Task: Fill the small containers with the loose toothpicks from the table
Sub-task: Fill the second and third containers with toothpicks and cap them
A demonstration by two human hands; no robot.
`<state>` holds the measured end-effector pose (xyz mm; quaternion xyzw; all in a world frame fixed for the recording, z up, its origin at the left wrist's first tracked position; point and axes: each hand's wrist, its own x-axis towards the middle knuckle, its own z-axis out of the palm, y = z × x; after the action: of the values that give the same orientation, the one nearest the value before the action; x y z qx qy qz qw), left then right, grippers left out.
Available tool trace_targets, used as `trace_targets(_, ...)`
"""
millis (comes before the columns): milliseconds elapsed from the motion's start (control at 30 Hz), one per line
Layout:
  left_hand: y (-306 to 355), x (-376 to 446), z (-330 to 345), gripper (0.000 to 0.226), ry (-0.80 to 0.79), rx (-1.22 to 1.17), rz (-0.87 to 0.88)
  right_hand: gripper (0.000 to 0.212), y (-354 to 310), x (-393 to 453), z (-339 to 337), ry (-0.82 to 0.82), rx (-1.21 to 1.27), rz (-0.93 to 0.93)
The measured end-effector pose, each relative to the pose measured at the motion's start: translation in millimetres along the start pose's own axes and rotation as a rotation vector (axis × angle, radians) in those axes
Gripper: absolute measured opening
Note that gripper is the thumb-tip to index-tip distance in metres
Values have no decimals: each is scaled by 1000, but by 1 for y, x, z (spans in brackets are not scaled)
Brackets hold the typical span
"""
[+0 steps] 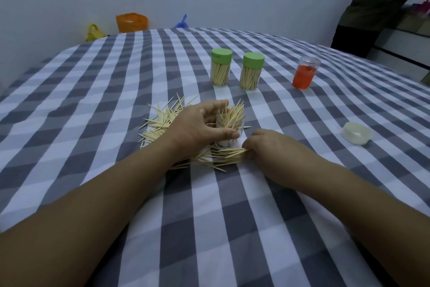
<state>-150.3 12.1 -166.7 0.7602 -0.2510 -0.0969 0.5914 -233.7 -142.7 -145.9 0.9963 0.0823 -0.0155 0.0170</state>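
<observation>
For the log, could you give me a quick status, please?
Left hand grips open container, part-filled. Right hand pinches toothpick bundle. Loose toothpicks remain. Nothing obstructing.

L hand (197,127) grips container (229,127); R hand (267,144) pinches toothpicks (229,155).

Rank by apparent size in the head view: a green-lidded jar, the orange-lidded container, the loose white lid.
1. Green-lidded jar, largest.
2. Orange-lidded container, farther away, so unsure.
3. White lid, smallest.

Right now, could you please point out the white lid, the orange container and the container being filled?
white lid (356,133): head view, inner hollow.
orange container (304,76): head view, orange side wall.
container being filled (229,134): head view, clear wall.
</observation>
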Motion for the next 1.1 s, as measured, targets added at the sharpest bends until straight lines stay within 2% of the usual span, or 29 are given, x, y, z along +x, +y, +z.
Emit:
trace_targets(133, 1, 0, 0, 83, -3, 33, 10, 15, 14, 0, -22, -87, 228, 121)
trace_targets(267, 4, -2, 1, 92, 3, 38, 14, 15, 39, -6, -30, -47, 556, 139)
trace_targets(333, 6, -3, 2, 93, 2, 42, 17, 14, 47, -4, -29, 38, 806, 158)
trace_targets(467, 9, -6, 7, 95, -4, 60, 22, 16, 42, 5, -23, 333, 1275, 196)
trace_targets(600, 10, -6, 16, 84, -37, 69, 29, 19, 27, 11, -16, 545, 1515, 156)
trace_targets(700, 10, -6, 20, 83, -45, 48, 37, 21, 22, 12, -19, 663, 1602, 137)
trace_targets(767, 11, -7, 22, 86, -46, 35, 39, 20, 20, 12, -18, 677, 1587, 140)
trace_targets(900, 11, -7, 22, 84, -51, 50, 51, 15, 16, 13, -6, 558, 1340, 193)
trace_targets(967, 11, -7, 22, 79, -43, 56, 54, 13, 14, 14, -4, 506, 1318, 185)
trace_targets(1100, 11, -6, 22, 89, -47, 42, 53, 14, 13, 12, -4, 439, 1276, 173)
